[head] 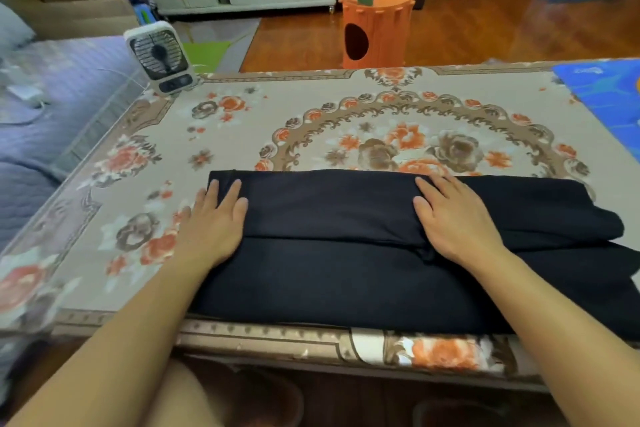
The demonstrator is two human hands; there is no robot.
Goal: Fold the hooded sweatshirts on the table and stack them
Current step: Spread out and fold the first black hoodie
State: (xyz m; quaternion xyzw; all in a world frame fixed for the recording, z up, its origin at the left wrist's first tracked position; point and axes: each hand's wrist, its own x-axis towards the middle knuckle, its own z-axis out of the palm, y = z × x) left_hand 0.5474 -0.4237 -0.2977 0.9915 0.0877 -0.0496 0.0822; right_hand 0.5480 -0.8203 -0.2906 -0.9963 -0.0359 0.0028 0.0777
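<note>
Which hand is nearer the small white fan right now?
Left. The left hand lies flat on the sweatshirt's left end, below the fan; the right hand presses farther right.

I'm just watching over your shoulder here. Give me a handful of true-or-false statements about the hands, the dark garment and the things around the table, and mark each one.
1. Both hands lie flat on the dark sweatshirt. True: the left hand presses its left end, the right hand its middle.
2. The right hand pinches a sleeve in the air. False: its fingers are straight, resting on the cloth.
3. A small white fan stands at the table's far left corner. True.
4. The tablecloth is plain white. False: it has a floral pattern.
5. The orange carrot-shaped bin sits on the table. False: it stands on the floor beyond.
</note>
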